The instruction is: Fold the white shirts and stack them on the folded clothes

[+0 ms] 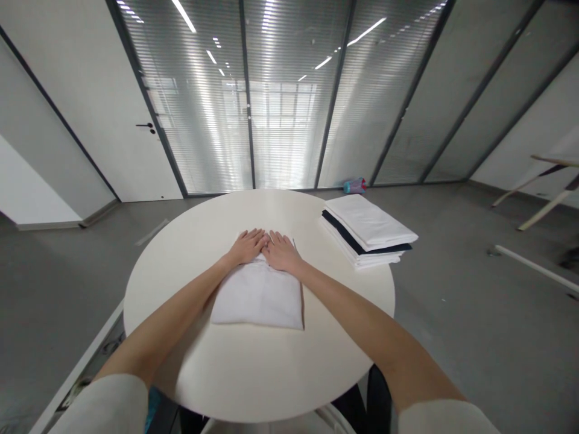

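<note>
while pressed down toward its far end: white folded cloth [259, 298], under left hand [248, 246] and right hand [281, 250], both palm-down, fingers extended, meeting, gripping nothing visibly, probably to steady the layers. off to the right, seemingly for elbow room: stack of folded white and dark cloths [371, 223]. bearing both, cloth near the middle: round white table [253, 367]. beyond: grey floor [461, 337], blind-lined glass partition [284, 108], white door [104, 90].

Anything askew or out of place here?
The folded stack overhangs the table at right, its layers unevenly aligned. A blue-and-red item, too small to identify, lies on the floor by the glass wall.
</note>
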Motion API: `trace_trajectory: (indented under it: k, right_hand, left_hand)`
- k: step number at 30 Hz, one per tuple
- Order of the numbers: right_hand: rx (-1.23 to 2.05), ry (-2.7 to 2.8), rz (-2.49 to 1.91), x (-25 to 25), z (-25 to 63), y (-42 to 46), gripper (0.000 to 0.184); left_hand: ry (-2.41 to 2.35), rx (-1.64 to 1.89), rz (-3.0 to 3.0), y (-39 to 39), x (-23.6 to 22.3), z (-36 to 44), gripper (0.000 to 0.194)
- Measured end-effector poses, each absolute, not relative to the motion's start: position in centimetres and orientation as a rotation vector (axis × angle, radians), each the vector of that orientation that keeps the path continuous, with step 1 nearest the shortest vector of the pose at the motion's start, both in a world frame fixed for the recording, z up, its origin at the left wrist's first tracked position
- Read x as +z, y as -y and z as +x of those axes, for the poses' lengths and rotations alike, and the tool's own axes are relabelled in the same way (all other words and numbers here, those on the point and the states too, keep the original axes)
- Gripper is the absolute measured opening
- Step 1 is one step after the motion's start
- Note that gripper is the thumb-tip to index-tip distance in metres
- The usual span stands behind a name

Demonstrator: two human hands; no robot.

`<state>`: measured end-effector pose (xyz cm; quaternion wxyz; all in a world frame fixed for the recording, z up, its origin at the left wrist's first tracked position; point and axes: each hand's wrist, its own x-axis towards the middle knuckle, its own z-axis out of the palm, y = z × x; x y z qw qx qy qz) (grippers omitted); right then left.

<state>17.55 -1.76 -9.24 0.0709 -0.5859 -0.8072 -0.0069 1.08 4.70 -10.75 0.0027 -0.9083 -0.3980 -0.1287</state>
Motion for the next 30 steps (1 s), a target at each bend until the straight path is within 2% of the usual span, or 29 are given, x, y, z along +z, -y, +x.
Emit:
trace_trajectory:
  k: [6, 15, 19, 25, 30]
  right_hand:
    - [0.159, 2.391, -1.795, -9.1, 19.9, 1.8, 0.083]
    - [0.285, 2.364, -1.793, -9.3, 20.7, 1.7, 0.083]
    - [0.294, 2.371, -1.801, -8.4, 20.6, 1.5, 0.082]
    - [0.207, 2.348, -1.784, -8.2, 20.3, 1.4, 0.077]
    - [0.27, 2.307, -1.812, -8.8, 20.6, 1.2, 0.071]
  left_hand:
    - [1.418, -0.492, -2.875, -4.6, -10.9, 0.1, 0.061]
    - [1.496, -0.274, -2.919, -4.1, -10.0, -2.4, 0.079]
    - [1.569, -0.227, -2.923, -4.3, -9.3, -2.7, 0.08]
    - [1.493, -0.387, -2.941, -4.1, -9.2, -1.6, 0.064]
    - [1.518, -0.452, -3.045, -4.7, -10.3, -1.6, 0.067]
